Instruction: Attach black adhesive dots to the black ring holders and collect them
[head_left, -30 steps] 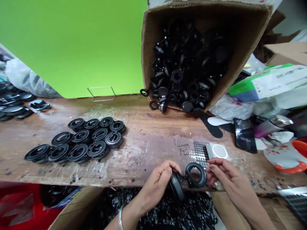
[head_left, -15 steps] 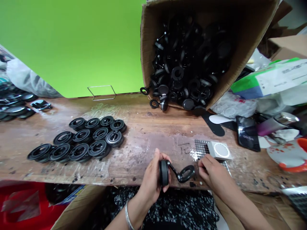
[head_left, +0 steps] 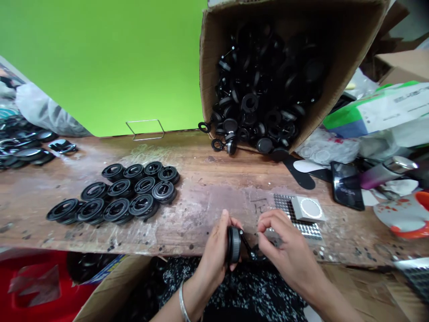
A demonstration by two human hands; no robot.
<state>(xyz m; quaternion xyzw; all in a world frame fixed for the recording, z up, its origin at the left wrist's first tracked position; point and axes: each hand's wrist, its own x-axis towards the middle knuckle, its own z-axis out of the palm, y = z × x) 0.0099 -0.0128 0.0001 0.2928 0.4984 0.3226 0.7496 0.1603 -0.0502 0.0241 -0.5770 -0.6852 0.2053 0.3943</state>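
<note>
My left hand [head_left: 214, 248] grips a black ribbed round holder [head_left: 235, 244] standing on edge, its face turned to the right. From it a thin jointed arm [head_left: 247, 243] reaches toward a ring, which my right hand now mostly covers. My right hand [head_left: 284, 241] is just right of the holder, thumb and forefinger curled toward each other; anything between the fingertips is too small to make out. Beyond that hand lies a sheet of small shiny round dots [head_left: 306, 229], with a pale grey block [head_left: 307, 209] bearing a white circle on top of it.
Folded black ring holders [head_left: 117, 209] stand in rows on the left of the wooden bench [head_left: 197, 179]. An open cardboard box [head_left: 208, 67] of similar parts lies at the back. To the right are a phone [head_left: 347, 185], a bottle [head_left: 385, 172] and an orange-white container [head_left: 402, 214].
My right hand has moved left from beside the dotted sheet to the holder's arm and ring. My left hand keeps its grip on the holder. The view has shifted slightly.
</note>
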